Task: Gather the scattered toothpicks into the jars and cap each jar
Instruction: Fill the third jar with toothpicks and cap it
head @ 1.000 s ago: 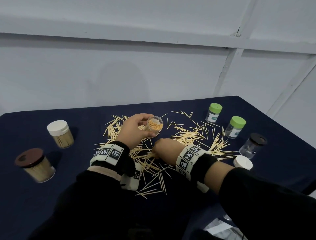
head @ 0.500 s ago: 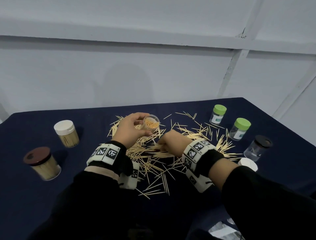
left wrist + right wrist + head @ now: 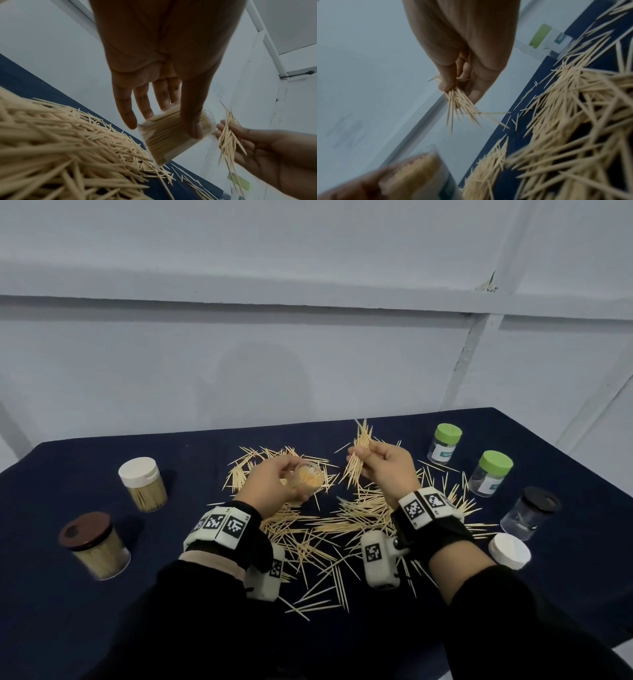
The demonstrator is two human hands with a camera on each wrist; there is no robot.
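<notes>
My left hand (image 3: 274,487) grips a clear uncapped jar (image 3: 309,477) packed with toothpicks, tilted with its mouth toward me and to the right; the jar (image 3: 169,136) shows between thumb and fingers in the left wrist view. My right hand (image 3: 383,465) pinches a bunch of toothpicks (image 3: 358,455) raised above the table, just right of the jar's mouth; the bunch (image 3: 458,106) fans out below the fingers in the right wrist view. Loose toothpicks (image 3: 342,525) lie scattered across the dark blue table (image 3: 68,604) under both hands.
On the left stand a white-capped jar (image 3: 143,484) and a brown-capped jar (image 3: 94,546), both full of toothpicks. On the right stand two green-capped jars (image 3: 444,443) (image 3: 490,473), a black-capped jar (image 3: 530,513) and a loose white cap (image 3: 509,550). A grey wall rises behind.
My right hand has risen from the pile with a bunch of toothpicks pinched in it and now hovers beside the jar. The left hand has kept holding the jar.
</notes>
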